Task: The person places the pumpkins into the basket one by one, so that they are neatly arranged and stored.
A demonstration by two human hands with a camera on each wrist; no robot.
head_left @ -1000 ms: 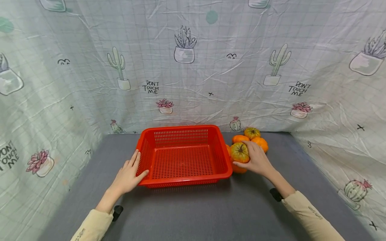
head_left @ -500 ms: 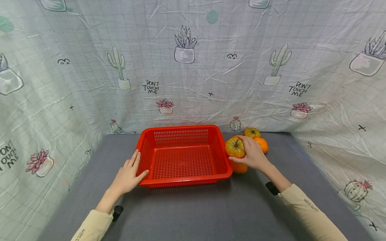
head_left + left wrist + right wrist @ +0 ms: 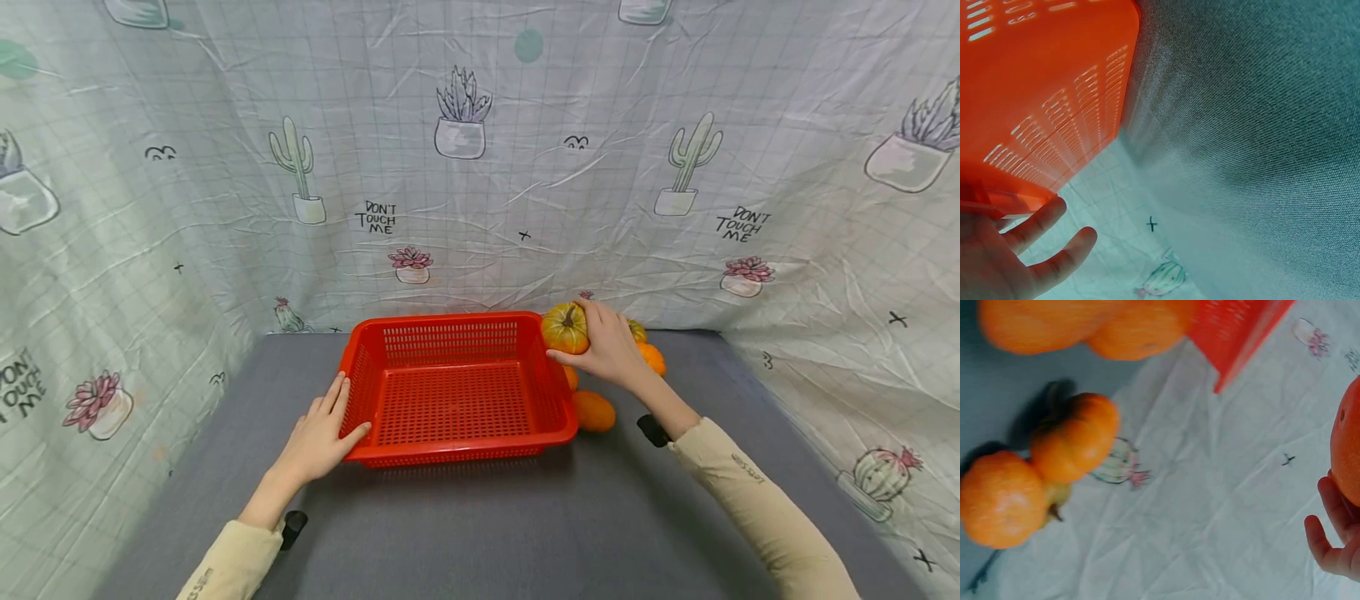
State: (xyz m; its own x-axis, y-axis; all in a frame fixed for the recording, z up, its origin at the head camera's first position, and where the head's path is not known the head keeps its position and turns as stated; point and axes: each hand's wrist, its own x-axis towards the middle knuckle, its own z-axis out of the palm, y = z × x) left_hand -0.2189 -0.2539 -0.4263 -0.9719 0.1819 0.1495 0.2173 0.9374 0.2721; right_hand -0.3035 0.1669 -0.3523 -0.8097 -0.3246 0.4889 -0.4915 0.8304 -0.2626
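Note:
A small yellow-green and orange pumpkin (image 3: 566, 327), stem showing, is held in my right hand (image 3: 607, 346) above the right rim of the red plastic basket (image 3: 457, 451). Thumb and fingers curl round its side. In the right wrist view the orange underside of this pumpkin (image 3: 1349, 447) enters at the right edge, fingertips beneath it. My left hand (image 3: 315, 437) rests on the basket's left rim near the front corner, fingers extended along it and thumb reaching over the corner. From the left wrist view, straight fingers (image 3: 1063, 256) appear beside the basket's slotted wall (image 3: 1066, 106).
Several more pumpkins lie on the grey cloth right of the basket: an orange one (image 3: 595, 412) by its front right side, another orange one (image 3: 651, 358) farther back, and a partly hidden yellow-green one (image 3: 637, 331). A patterned curtain (image 3: 495, 200) surrounds the table on three sides.
My right hand has carried the pumpkin left, up and away from the others, over to the basket's right rim. The left hand and basket have stayed in place.

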